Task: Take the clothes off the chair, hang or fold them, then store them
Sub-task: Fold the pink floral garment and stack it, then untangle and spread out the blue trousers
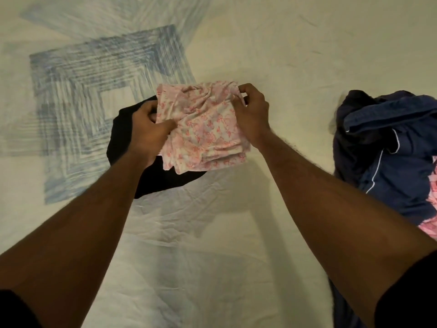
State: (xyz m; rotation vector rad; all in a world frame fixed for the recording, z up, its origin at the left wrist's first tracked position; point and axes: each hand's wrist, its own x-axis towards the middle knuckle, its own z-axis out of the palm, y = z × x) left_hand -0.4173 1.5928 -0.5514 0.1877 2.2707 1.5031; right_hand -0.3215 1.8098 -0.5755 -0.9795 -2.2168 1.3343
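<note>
A folded pink-and-white printed garment (pixel 205 133) is held over the bed between both hands. My left hand (pixel 149 131) grips its left edge, thumb across the cloth. My right hand (pixel 251 112) pinches its upper right corner. Under it, on the sheet, lies a black garment (pixel 123 136), partly hidden by my left hand and the pink cloth. A loose heap of navy clothes (pixel 387 147) with white piping lies at the right, with a bit of pink cloth (pixel 431 223) showing at its lower edge.
Everything lies on a cream bed sheet (pixel 295 55) with a blue square print (pixel 99 91) at the left. The chair is out of view.
</note>
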